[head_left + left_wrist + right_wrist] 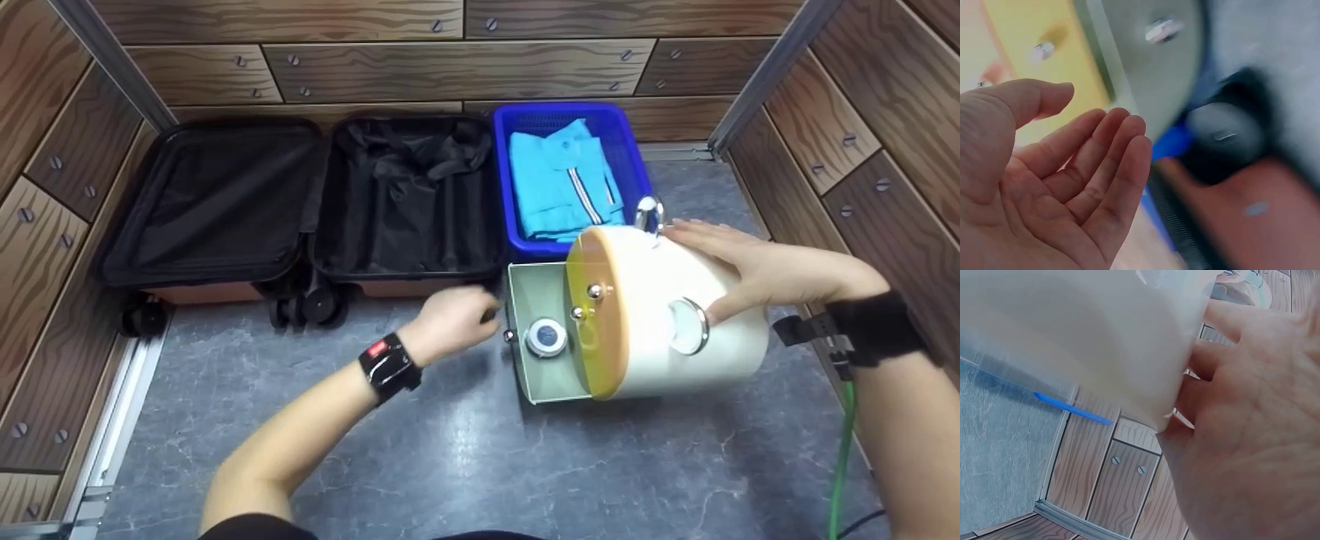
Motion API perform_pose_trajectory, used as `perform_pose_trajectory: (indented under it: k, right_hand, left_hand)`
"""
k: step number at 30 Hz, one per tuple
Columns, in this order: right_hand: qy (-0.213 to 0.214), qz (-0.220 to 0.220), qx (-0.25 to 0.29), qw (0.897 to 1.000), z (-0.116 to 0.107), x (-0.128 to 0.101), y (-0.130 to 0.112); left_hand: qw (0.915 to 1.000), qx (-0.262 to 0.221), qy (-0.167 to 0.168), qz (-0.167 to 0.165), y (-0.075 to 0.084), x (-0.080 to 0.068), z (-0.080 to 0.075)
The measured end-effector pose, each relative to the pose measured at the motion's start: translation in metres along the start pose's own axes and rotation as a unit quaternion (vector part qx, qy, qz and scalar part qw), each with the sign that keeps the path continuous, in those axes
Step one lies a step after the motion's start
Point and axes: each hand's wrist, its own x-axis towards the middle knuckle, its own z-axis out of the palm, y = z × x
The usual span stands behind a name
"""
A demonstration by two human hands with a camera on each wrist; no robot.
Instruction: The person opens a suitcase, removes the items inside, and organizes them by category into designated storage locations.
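Cream plastic, smooth and rounded, makes up the body of the box point(675, 315) lying on its side on the grey marbled surface point(465, 465). It is steadied from above by the right hand point(750, 262), whose straight fingers are laid flat along the curved top, pressing rather than curling round it; in the right wrist view the palm point(1252, 439) is seen against the pale wall. The hold seems meant to stop the rounded shape from rolling.

A translucent amber panel point(592, 315) with small metal studs faces the left hand, and beyond it a pale green drawer point(540, 337) stands pulled out, with a round white and silver disc point(547, 337) lying inside. Shiny metal rings and a knob are fixed on the cream shell.

The left hand point(450, 319) hovers just beside the drawer's front edge, holding nothing; in the left wrist view its fingers point(1106, 169) are loosely relaxed and open, palm up.

Behind the left hand an open suitcase point(300, 202) is spread flat, lined in black fabric, its rust-coloured shell and black wheels showing at the near edge. Behind the box, a blue perforated plastic basket point(510, 187) holds a folded turquoise shirt point(559, 180). Wood-grain panels enclose the space.
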Motion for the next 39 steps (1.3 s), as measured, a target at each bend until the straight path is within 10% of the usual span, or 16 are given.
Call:
perform_pose_trajectory:
  k: [11, 39]
  right_hand:
    - [-0.004, 0.002, 0.007, 1.0, -0.001, 0.0, 0.0]
    - [-0.001, 0.0, -0.008, 1.0, -0.001, -0.002, -0.002]
  left_hand:
    - [0.9944, -0.096, -0.008, -0.043, -0.008, -0.002, 0.059]
    - [0.9877, -0.155, 0.0, -0.017, 0.039, 0.055, 0.093]
